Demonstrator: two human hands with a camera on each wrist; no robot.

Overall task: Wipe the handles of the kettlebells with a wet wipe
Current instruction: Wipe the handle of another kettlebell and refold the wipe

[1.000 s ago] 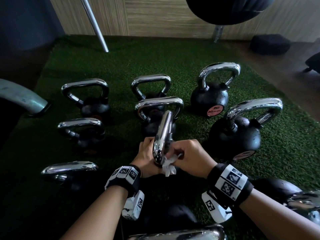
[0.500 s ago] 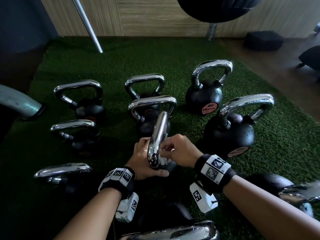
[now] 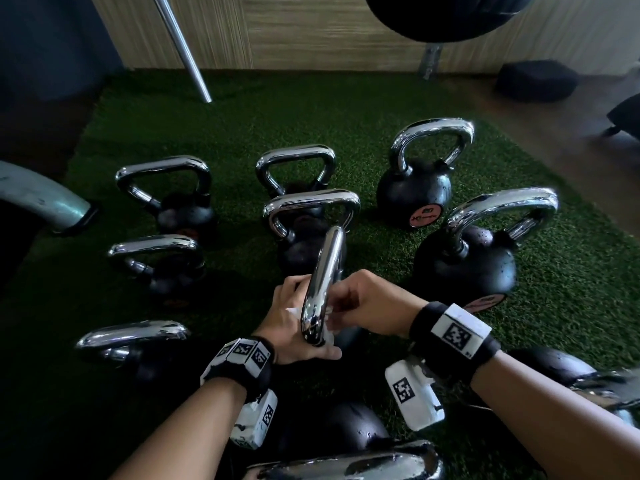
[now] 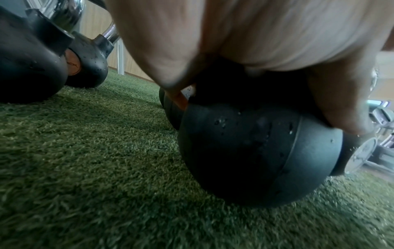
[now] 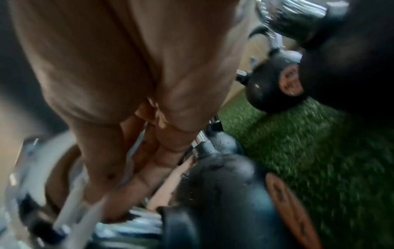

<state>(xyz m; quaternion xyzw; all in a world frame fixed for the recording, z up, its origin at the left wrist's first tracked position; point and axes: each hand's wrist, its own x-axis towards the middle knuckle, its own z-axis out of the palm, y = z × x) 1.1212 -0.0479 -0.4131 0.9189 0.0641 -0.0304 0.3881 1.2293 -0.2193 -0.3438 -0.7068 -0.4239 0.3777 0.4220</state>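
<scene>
A black kettlebell stands on the turf, its chrome handle seen edge-on in the head view's middle. My left hand is on the handle's left side. In the left wrist view its thumb and fingers curl over the kettlebell's black ball. My right hand comes from the right and pinches a white wet wipe against the handle. Only small white bits of the wipe show beside the chrome. The right wrist view is blurred; its fingers curl at the handle's base.
Several other chrome-handled kettlebells ring this one on the green turf: two large ones on the right, others on the left and one handle near my body. A steel bar leans at the back.
My right hand has slid the wipe a little way up the handle, and less of the wipe hangs out below. The left hand has kept its hold on the kettlebell.
</scene>
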